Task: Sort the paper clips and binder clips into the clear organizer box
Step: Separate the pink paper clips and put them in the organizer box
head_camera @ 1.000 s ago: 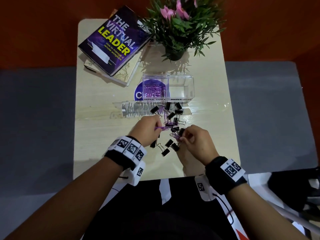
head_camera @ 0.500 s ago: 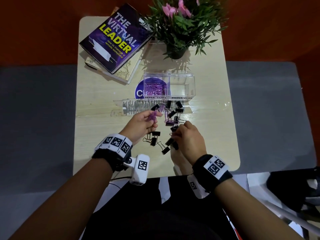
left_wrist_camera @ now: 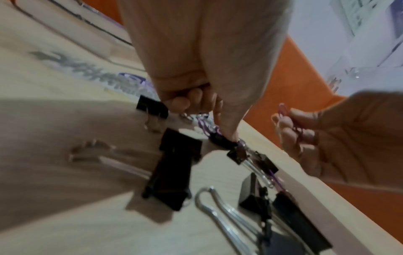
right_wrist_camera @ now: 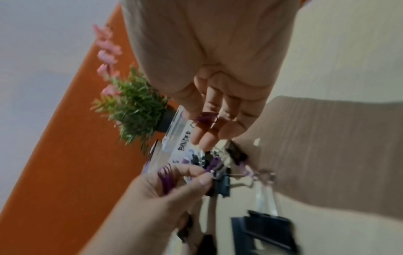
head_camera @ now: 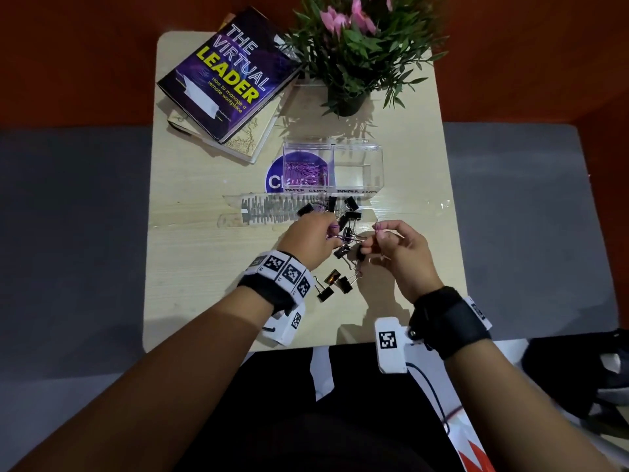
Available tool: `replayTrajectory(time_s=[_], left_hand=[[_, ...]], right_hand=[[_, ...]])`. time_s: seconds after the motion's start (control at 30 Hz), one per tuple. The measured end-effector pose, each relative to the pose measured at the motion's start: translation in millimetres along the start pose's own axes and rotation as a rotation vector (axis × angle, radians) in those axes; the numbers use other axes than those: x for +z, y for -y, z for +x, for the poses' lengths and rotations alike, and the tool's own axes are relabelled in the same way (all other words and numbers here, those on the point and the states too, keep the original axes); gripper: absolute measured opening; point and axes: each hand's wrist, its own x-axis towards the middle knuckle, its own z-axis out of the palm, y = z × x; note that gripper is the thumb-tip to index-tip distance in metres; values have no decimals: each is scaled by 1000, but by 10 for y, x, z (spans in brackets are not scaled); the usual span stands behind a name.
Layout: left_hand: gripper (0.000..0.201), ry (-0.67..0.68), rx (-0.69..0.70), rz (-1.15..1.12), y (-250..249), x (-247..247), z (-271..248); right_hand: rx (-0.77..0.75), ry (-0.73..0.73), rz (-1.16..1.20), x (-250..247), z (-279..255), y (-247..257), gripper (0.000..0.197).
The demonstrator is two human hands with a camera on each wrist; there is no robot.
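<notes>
Head view: clear plastic two-compartment organizer box (head_camera: 357,165) on pale wooden table (head_camera: 190,267), purple wire paper clips (head_camera: 304,172) in its left compartment; black metal binder clips (head_camera: 340,284) scattered nearer the person.
Left wrist view: left hand (left_wrist_camera: 196,72) pinches purple clips.
Right wrist view: right hand (right_wrist_camera: 216,96) pinches one purple clip.

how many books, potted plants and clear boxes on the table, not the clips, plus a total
books: 2 (purple book lying on a map-covered book)
potted plant: 1
clear organizer box: 1
total: 4
</notes>
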Motion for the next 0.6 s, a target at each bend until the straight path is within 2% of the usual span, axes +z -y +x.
replayTrajectory(time_s=[0.07,0.17,0.27,0.33,0.4,0.5,0.57,0.6], left_hand=[[12,0,-13,-24,0,-22,-10],[11,-2,-40,-101,16,-161,-91],[11,-139,-41,-155,-15,-472,-128],[14,-262,-30,-78,-38,-722,-36],[11,-332,-29,29,-78,-921,126],[17,-322,-6,120,-148,-1034,319],[31,-301,20,147,-177,-1013,322],[32,-314,35,154,-179,-973,287]], right_hand=[[19,18,17,28,33,100,9],[-114,15,-260,185,165,297,4],[-343,13,-500,492,362,552,3],[-462,12,-680,708,493,704,3],[-533,1,-882,853,594,800,16],[-587,-41,-1052,882,576,790,14],[-531,-34,-1090,811,494,633,11],[-471,-25,-1109,774,443,525,11]])
